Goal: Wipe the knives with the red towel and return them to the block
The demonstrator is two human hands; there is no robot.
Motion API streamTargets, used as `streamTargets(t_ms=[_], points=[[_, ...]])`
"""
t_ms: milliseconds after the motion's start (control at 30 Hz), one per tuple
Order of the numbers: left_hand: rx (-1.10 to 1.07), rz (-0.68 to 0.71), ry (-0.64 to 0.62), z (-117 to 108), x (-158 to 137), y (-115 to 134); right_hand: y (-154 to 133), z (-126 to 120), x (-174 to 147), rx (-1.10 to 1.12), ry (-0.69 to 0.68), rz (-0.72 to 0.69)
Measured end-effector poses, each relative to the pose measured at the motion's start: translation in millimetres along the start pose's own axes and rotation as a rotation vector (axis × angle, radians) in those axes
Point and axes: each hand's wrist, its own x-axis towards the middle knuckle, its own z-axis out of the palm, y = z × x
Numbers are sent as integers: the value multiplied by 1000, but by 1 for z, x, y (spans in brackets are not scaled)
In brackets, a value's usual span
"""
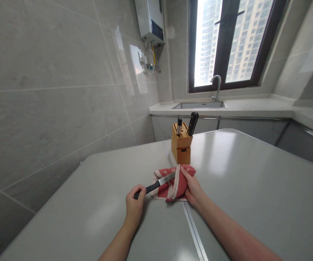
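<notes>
My left hand (135,204) is closed around the black handle of a knife (165,179), whose blade points up and to the right. The far part of the blade disappears into a red towel (160,194) with pale edging. Folded over the blade, the towel is gripped by my right hand (193,186), thumb on top. Just beyond the towel stands a wooden knife block (182,146). A black-handled knife (192,123) and a second tool with a black and silver handle (179,127) stick up from its slots.
A pale glossy table (113,185) spreads under my hands, with a metal seam (193,226) running through it. Behind it are a counter with a sink (200,105), a faucet (216,87) and a window. The tiled wall (64,108) borders the left side.
</notes>
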Motion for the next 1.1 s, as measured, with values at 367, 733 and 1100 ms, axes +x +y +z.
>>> streamTargets(t_ms=[367,733,1100], points=[[6,19,3,-1,-1,1,-5,6,-5,42,22,25],[15,3,27,-1,0,-2,-8,10,-7,51,37,69],[-62,-41,79,1,-1,-1,-2,6,-7,-31,-37,60]])
